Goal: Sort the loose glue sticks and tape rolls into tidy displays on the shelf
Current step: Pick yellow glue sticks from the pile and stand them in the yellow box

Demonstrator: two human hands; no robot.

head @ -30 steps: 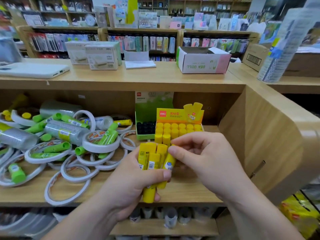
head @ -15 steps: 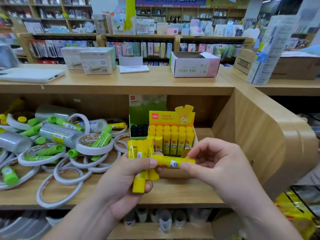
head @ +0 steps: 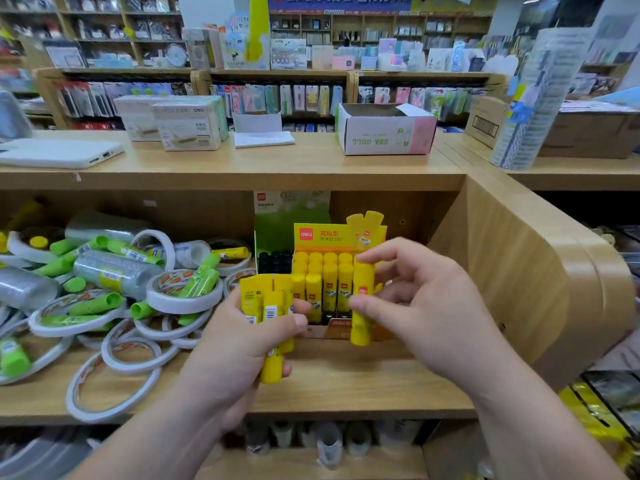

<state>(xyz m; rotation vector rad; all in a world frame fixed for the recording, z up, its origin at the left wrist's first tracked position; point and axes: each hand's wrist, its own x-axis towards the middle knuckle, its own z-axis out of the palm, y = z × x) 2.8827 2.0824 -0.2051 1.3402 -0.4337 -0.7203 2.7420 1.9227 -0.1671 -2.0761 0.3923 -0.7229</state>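
The left hand [head: 242, 344] is nearest. Its fingers and thumb are wrapped round a bundle of yellow glue sticks [head: 268, 306], caps up. To its right, the right hand [head: 426, 306] pinches a single yellow stick [head: 362, 299] upright between thumb and fingertips.

Just behind both grips, the yellow display box [head: 332, 237] stands on the shelf [head: 346, 382]. The single stick is held at its front right corner. The box looks mostly filled with standing sticks, and I judge that the free slots are at the front right, though the hand hides that part. The yellow sorting seems well along, with the handful in the left hand left to place.

Left of the left-hand grip lies an unsorted heap. It holds tape rolls [head: 183, 296] overlapping one another, green glue sticks [head: 97, 303] strewn across them and wrapped tape packs [head: 114, 271] lying on their sides. One stray yellow stick [head: 230, 252] lies at its far edge.

Behind the yellow box stands a green display box [head: 287, 216] with dark-capped sticks in it. How full it is I cannot tell. Going by the heap, most of the task lies ahead.
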